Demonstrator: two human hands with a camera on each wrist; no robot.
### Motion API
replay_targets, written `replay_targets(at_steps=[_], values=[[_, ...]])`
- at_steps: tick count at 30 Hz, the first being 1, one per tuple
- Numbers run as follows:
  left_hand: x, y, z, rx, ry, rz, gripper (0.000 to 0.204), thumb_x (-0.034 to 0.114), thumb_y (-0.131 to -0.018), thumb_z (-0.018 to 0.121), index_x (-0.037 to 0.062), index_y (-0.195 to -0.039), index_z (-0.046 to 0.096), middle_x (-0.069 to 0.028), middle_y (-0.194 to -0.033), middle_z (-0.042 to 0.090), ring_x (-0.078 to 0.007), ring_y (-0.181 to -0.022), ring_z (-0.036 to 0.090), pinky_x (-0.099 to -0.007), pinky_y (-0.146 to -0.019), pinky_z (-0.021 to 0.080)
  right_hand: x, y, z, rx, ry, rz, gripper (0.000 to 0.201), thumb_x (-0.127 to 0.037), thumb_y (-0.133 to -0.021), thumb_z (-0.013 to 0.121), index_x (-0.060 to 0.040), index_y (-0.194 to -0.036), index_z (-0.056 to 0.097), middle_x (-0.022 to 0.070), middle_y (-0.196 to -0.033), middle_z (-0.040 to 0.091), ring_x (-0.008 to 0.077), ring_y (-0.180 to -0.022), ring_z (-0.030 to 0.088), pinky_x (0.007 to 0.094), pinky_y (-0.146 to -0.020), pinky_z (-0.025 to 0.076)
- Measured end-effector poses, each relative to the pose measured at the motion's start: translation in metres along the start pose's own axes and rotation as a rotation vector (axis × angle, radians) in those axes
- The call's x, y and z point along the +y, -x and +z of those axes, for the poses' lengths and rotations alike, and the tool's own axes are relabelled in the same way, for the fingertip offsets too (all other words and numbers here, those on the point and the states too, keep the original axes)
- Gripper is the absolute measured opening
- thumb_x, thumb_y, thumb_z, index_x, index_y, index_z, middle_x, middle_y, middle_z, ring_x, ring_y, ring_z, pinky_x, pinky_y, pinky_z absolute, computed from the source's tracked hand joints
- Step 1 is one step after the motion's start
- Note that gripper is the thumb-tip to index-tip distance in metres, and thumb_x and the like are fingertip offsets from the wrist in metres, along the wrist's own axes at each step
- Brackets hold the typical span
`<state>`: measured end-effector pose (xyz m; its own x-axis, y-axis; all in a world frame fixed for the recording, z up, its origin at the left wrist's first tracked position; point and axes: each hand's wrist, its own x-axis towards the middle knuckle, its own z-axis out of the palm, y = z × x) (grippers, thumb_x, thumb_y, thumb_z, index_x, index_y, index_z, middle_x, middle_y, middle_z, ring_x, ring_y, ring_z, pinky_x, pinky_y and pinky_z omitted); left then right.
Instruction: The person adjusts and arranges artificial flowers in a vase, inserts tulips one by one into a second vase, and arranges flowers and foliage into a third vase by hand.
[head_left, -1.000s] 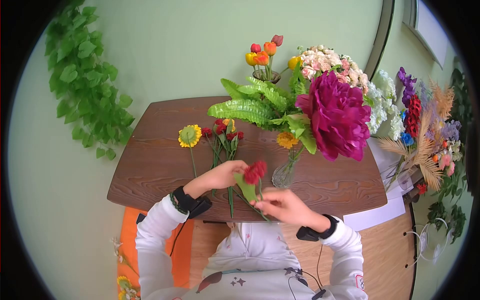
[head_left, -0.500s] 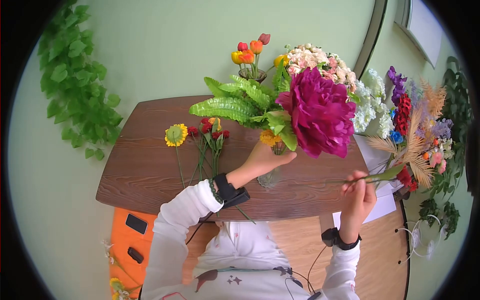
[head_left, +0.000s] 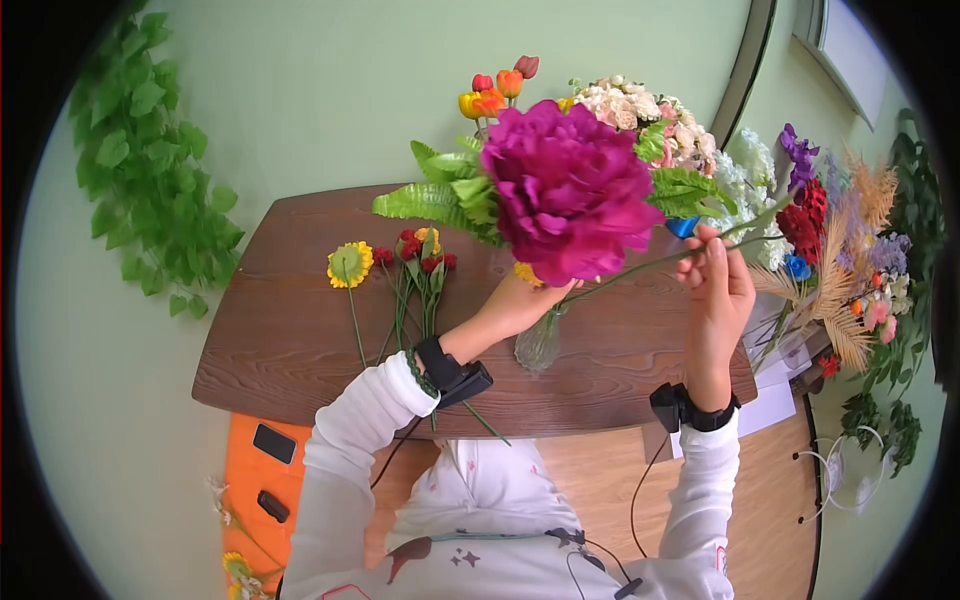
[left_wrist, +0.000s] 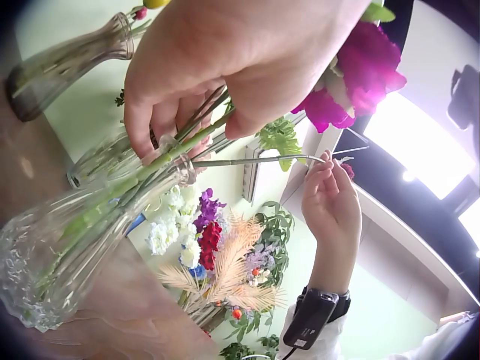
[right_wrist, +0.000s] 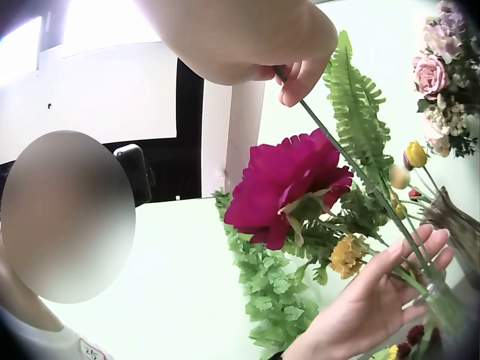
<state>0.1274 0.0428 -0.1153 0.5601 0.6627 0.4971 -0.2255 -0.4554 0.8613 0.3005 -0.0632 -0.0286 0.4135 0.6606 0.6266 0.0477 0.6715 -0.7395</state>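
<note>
My left hand (head_left: 512,306) curls round a bundle of green stems (left_wrist: 139,178) just above the rim of a clear glass vase (head_left: 540,346). A large magenta peony (head_left: 572,195) leans over this hand, along with fern leaves (head_left: 440,200) and a small orange flower (right_wrist: 347,256). To the right, my right hand (head_left: 718,300) pinches the long stem (head_left: 640,268) of a red flower (head_left: 802,228) between thumb and fingers. That stem slants down to the left, its lower end at the vase mouth beside the other stems.
On the wooden table (head_left: 290,330) lie a yellow sunflower (head_left: 349,264) and several red flowers (head_left: 432,263), left of the vase. Tulips (head_left: 490,103) and pale roses (head_left: 610,105) stand behind. More flowers (head_left: 850,300) crowd the right side. A phone (head_left: 274,443) rests on orange cloth.
Both hands first held the red flower together. The left hand moved to the vase stems; the right swung the flower out right, then raised it and brought its stem end to the vase. The peony tilted left.
</note>
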Motion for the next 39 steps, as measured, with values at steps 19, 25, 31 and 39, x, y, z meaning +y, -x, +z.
replay_targets(at_steps=[19, 25, 31, 39], values=[[-0.002, 0.002, -0.012, -0.101, -0.033, -0.051, 0.037, 0.028, -0.084, 0.058, 0.0023, -0.109, 0.051, -0.0029, -0.101, 0.055, -0.0121, -0.094, 0.049, -0.0286, -0.081, 0.041, 0.066, 0.026, 0.028, -0.304, 0.293, 0.201, 0.013, -0.007, -0.085, 0.054, 0.0034, -0.087, 0.062, -0.0001, -0.071, 0.060, 0.0029, -0.065, 0.050, 0.0178, -0.057, 0.040], [0.001, 0.001, -0.010, -0.096, 0.007, -0.037, 0.037, 0.028, -0.083, 0.060, 0.0016, -0.107, 0.051, -0.0026, -0.098, 0.055, -0.0121, -0.091, 0.050, -0.0283, -0.080, 0.041, 0.072, 0.037, 0.028, -0.305, 0.445, 0.102, 0.012, -0.006, -0.082, 0.059, 0.0042, -0.087, 0.061, 0.0020, -0.066, 0.051, 0.0049, -0.061, 0.048, 0.0190, -0.055, 0.039], [0.001, 0.004, -0.011, -0.098, -0.052, -0.001, 0.038, 0.028, -0.082, 0.060, 0.0015, -0.109, 0.051, -0.0030, -0.100, 0.055, -0.0134, -0.093, 0.050, -0.0291, -0.082, 0.041, 0.082, 0.039, 0.024, -0.258, 0.413, 0.049, 0.012, -0.008, -0.080, 0.060, 0.0041, -0.081, 0.060, 0.0030, -0.066, 0.049, 0.0062, -0.060, 0.048, 0.0198, -0.053, 0.039], [0.007, 0.015, -0.024, -0.140, -0.020, -0.091, 0.036, 0.016, -0.083, 0.059, 0.0009, -0.114, 0.049, -0.0090, -0.108, 0.057, -0.0147, -0.099, 0.054, -0.0284, -0.084, 0.044, 0.077, 0.048, 0.023, -0.295, 0.436, 0.155, 0.016, -0.013, -0.079, 0.063, 0.0006, -0.084, 0.057, 0.0033, -0.073, 0.060, 0.0060, -0.063, 0.051, 0.0202, -0.055, 0.042]])
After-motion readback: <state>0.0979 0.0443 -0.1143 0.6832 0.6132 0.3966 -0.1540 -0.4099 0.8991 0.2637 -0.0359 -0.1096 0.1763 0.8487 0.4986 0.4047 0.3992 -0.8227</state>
